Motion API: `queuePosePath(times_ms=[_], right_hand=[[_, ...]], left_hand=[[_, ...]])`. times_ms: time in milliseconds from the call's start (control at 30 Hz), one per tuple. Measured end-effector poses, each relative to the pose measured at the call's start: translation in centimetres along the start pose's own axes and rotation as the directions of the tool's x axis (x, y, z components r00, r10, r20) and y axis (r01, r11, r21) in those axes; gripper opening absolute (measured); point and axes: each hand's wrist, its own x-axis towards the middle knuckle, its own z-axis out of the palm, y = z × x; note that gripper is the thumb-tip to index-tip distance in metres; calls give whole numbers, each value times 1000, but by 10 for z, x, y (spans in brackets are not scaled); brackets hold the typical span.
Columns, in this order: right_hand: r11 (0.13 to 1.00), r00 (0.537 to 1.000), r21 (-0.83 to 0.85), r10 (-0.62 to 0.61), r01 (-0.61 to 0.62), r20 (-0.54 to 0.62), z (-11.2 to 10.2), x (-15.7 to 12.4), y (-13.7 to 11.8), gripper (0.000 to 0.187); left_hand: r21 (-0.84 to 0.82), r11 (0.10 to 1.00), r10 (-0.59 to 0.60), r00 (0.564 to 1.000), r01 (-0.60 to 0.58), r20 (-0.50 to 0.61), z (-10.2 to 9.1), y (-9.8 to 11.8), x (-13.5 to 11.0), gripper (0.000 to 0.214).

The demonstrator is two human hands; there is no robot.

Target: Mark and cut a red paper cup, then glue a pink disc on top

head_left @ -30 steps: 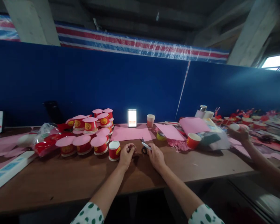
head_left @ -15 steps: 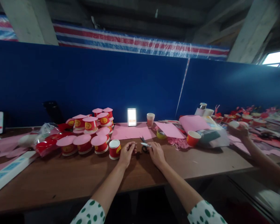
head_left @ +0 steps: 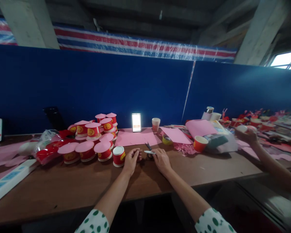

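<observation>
My left hand (head_left: 131,160) rests on the brown table (head_left: 70,184) with its fingers curled in, pinching something too small to make out. My right hand (head_left: 161,159) lies beside it, fingers closed on a small pair of scissors (head_left: 149,151) whose blades point left toward my left hand. A red paper cup (head_left: 118,156) stands upside down just left of my left hand. A pink paper sheet (head_left: 137,137) lies flat on the table beyond both hands.
Several red cups capped with pink paper discs (head_left: 92,139) cluster at the left. A lit phone (head_left: 136,122), a small cup (head_left: 156,124), a tape roll (head_left: 167,139) and an open red cup (head_left: 199,143) stand further back. Another person's arm (head_left: 264,155) reaches in from the right.
The scissors' blades have swung from pointing up and away to lying level, pointing left. Both hands have stayed in about the same place.
</observation>
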Motion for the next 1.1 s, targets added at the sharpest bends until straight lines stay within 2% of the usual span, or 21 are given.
queuePosePath(times_ms=[600,767,933,1100], right_hand=[[998,998,-25,-61,61,-5,4,0,1,25],[996,997,-34,-79,78,-11,6,0,1,25],[995,996,-52,-88,88,-9,9,-1,2,23],[991,994,-75,-105,106,22,12,0,2,20]], left_hand=[[167,985,24,997,-37,77,4,2,-5,36],[192,980,35,996,-52,88,5,3,-5,34],[207,977,40,995,-58,92,4,1,-4,43],[227,971,44,992,-70,118,2,-1,-4,37]])
